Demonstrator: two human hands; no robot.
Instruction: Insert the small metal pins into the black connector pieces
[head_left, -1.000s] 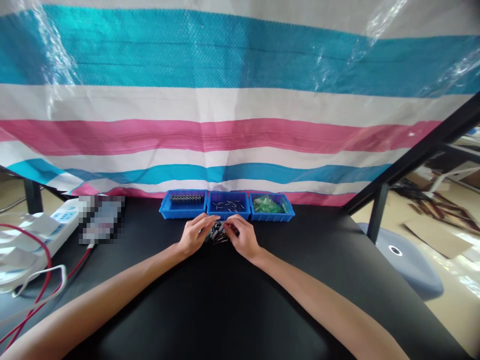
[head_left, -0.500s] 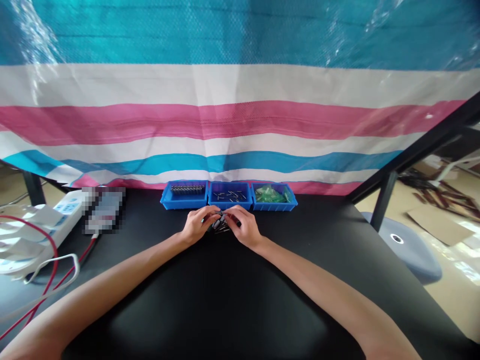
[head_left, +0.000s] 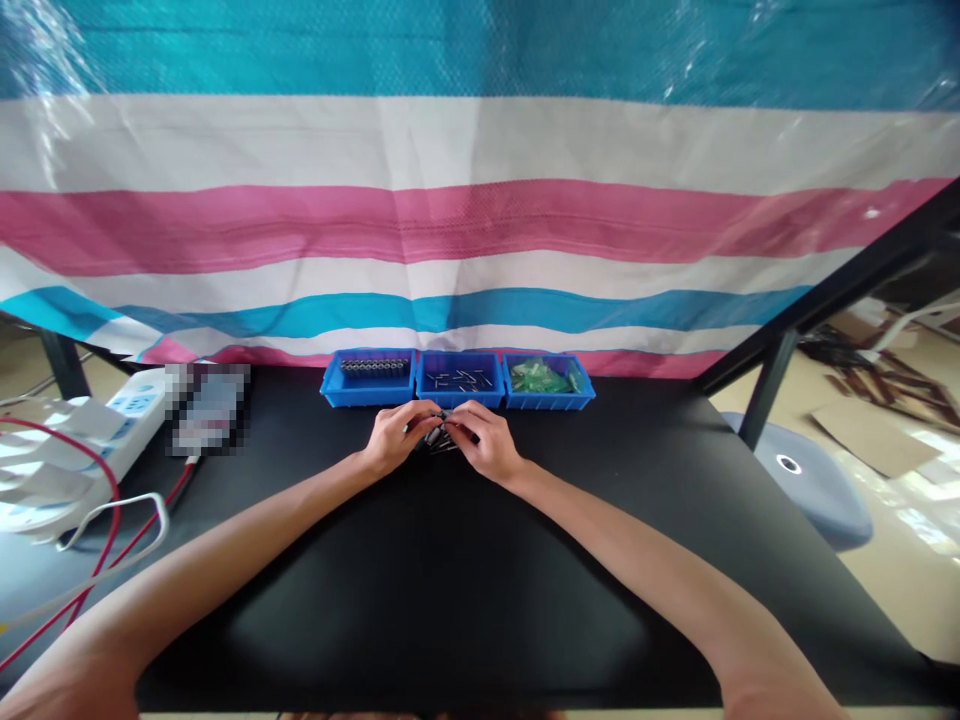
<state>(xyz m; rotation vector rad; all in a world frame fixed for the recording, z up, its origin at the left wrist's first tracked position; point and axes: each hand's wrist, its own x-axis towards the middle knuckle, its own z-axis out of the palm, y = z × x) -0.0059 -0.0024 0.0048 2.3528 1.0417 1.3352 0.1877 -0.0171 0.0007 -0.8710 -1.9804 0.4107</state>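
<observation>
1. Head view: both hands meet at the far middle of the black desk (head_left: 465, 590), just in front of three blue bins.
2. The left hand (head_left: 390, 440) and right hand (head_left: 487, 445) curl over a small heap of dark parts (head_left: 441, 440) lying on the desk; the fingertips pinch a piece between them. Each grip is nearly closed, but what exactly each holds is too small to tell.
3. The parts look like short dark cylinders with thin metal leads, loosely piled.
4. Progress, as a judgement: the left bin (head_left: 367, 377) holds a neat row of dark pieces, the middle bin (head_left: 459, 378) a few scattered pins, the right bin (head_left: 547, 380) green pieces. With a heap remaining under the hands, the work seems partway through.
5. To the left lie a white power strip (head_left: 131, 410) and red cable (head_left: 97, 520); a striped tarp (head_left: 480, 220) hangs behind.
</observation>
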